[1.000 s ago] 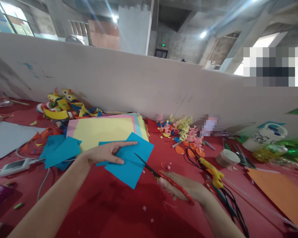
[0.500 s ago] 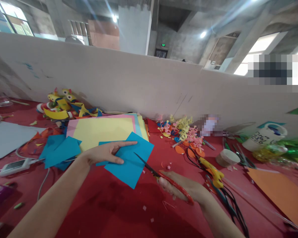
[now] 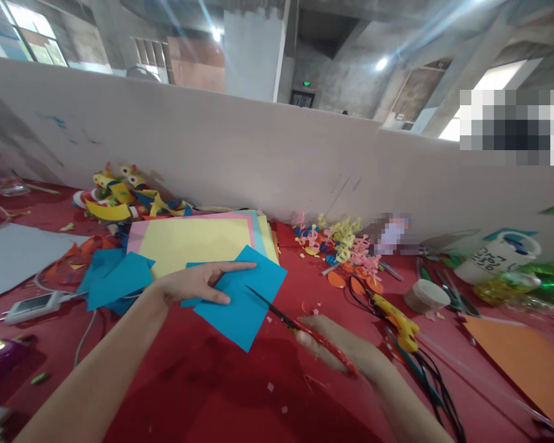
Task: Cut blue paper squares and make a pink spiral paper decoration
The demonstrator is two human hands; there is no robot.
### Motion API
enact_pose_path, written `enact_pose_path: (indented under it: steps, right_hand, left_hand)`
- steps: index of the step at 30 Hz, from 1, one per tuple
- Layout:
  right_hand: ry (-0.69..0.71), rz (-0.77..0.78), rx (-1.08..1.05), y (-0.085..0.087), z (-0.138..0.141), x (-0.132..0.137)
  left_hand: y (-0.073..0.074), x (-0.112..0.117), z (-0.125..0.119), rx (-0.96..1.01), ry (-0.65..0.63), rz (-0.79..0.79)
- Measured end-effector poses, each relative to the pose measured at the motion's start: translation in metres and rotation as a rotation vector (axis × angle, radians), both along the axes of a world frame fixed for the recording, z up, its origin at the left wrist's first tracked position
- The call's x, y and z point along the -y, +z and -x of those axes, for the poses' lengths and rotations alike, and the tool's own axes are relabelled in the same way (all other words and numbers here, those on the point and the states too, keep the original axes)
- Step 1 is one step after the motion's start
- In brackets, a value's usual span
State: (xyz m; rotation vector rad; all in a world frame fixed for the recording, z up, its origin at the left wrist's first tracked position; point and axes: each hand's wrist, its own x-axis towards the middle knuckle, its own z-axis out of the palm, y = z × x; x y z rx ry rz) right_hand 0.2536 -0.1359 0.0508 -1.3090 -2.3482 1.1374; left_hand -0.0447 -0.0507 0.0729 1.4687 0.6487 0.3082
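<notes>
Flat blue paper square (image 3: 244, 295), red-handled scissors (image 3: 305, 329) at edge

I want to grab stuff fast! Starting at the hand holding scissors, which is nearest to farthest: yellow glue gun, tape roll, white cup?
From the right hand, on the scissors:
1. Yellow glue gun, just right.
2. Tape roll, farther right.
3. White cup, far right by the wall.

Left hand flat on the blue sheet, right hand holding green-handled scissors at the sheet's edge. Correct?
No: the head view shows the scissors have red handles, not green. The left hand lies flat on the blue sheet and the right hand holds the scissors at its edge.
</notes>
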Motion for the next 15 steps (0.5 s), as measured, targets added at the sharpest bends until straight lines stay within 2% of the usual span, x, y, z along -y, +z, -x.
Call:
enact_pose_path:
  steps: [5,9,13,15]
  right_hand:
    - [0.043,-0.028,0.018,-0.0065,0.0026,-0.0046]
    - [0.018,-0.05,0.031,-0.0053,0.0019,-0.0045]
    - [0.06,0.127,-0.039,-0.001,-0.0019,-0.0008]
    - [0.114,0.158,-0.071,0.0005,-0.0031,0.001]
  left_hand:
    - [0.0003,-0.0001,0.0005,0.016,0.002,-0.005]
    - [0.0008,0.0001,0.0002,0.02,0.011,0.0]
    - [0.0011,0.0007,-0.0017,0.01,-0.011,0.039]
    - [0.0003,0.001,-0.0031,0.013,-0.039,0.06]
